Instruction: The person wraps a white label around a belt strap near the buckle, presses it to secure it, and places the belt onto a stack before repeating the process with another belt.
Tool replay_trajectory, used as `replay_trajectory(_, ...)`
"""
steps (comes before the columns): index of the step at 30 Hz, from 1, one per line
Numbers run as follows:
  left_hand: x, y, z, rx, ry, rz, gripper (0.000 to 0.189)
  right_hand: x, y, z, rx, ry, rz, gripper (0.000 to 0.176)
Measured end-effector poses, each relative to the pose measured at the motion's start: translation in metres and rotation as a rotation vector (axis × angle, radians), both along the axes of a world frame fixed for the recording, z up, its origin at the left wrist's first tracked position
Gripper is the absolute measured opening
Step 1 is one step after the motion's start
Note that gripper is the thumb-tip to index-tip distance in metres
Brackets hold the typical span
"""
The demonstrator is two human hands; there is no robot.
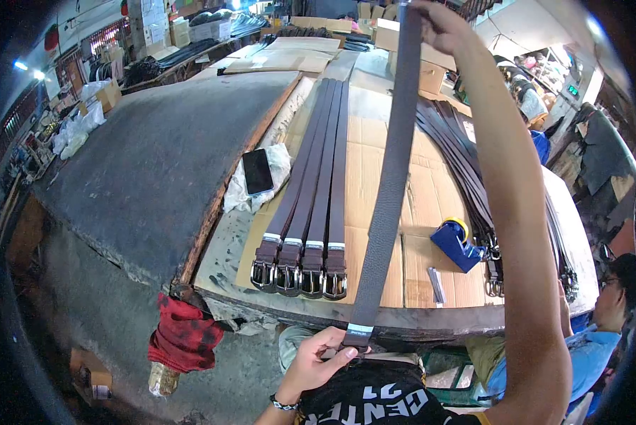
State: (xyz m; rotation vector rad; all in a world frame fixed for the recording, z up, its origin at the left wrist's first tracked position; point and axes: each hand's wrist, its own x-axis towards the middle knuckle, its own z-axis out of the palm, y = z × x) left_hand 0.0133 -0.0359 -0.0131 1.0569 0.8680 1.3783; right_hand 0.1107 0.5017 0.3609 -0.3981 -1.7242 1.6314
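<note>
**Left hand pinches a fifth belt at the near edge; four already laid**

Left hand sits just below the near edge of the bench. Its thumb and fingers are closed on the labelled end of a dark strap, the held belt. Whether a buckle hangs from that end cannot be told, as the hand covers it. The right hand is raised toward the far end of the bench, with its fingers wrapped around the other end of the strap. The held belt is drawn taut between the two hands. It runs above the cardboard sheet and does not rest on it.

Done, as judged from the layout: four laid belts lie flat on the cardboard. They are parallel and touching side by side, with their buckles aligned along the near edge.

Outstanding, as judged: the held belt is not yet down. It hangs just to the right of the four, over bare cardboard. A heap of further belts lies along the right edge and appears unsorted.

Other items noted:
- A blue tape dispenser stands on the cardboard between the held belt and the heap.
- A phone rests on a white cloth at the left edge of the cardboard.
- A co-worker in blue sits beyond the near right corner, not touching the belts.
</note>
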Motion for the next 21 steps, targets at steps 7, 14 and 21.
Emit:
replay_trajectory(7,-0.013,0.000,0.011,-0.064,0.014,0.032,0.024,-0.042,-0.049,0.007,0.082,0.334,-0.152,0.008)
replay_trajectory(14,-0.048,-0.066,-0.014,-0.246,0.009,-0.014,0.024,-0.092,-0.065,-0.173,-0.013,0.010,-0.447,0.016)
replay_trajectory(21,-0.034,-0.110,0.012,-0.424,-0.108,0.086,0.013,-0.131,-0.059,-0.413,-0.475,-0.163,-0.592,0.012)
